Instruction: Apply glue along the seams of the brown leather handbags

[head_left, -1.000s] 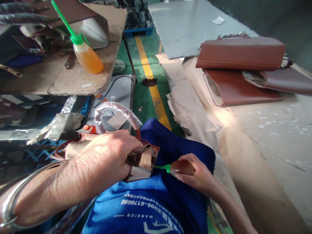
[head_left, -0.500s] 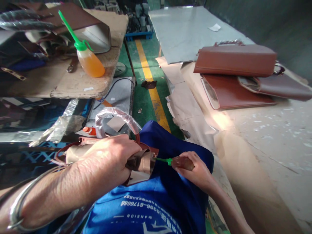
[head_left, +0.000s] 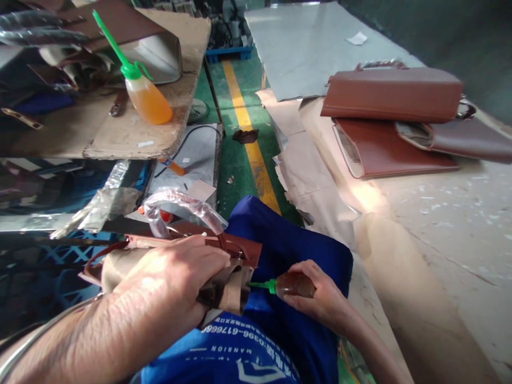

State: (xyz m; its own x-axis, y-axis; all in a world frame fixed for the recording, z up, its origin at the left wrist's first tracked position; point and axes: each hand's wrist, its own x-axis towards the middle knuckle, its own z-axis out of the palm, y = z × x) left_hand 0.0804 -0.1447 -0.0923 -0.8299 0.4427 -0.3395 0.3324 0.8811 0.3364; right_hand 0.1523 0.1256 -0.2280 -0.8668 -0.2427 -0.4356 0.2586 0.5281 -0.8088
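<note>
My left hand (head_left: pixel 176 280) grips the end of a brown leather bag (head_left: pixel 216 256) resting on my lap, fingers closed round its folded lining flap. The bag's handle is wrapped in clear plastic (head_left: pixel 180 205). My right hand (head_left: pixel 320 301) is closed round a small brown squeeze bottle (head_left: pixel 290 285) with a green nozzle; the nozzle tip points left into the bag's edge. A blue apron (head_left: pixel 276 320) with white lettering covers my lap under both hands.
An orange-filled squeeze bottle (head_left: pixel 146 98) with a long green spout stands on a cardboard-topped shelf (head_left: pixel 120 136) at upper left. Three brown leather bags (head_left: pixel 392 117) lie on the paper-covered table (head_left: pixel 440 229) at right. A green floor with a yellow stripe (head_left: pixel 250 138) runs between.
The bag has tipped flatter in my left hand, its plastic-wrapped handle dropping lower. My right hand with the small bottle has shifted slightly down, its nozzle still at the bag's edge.
</note>
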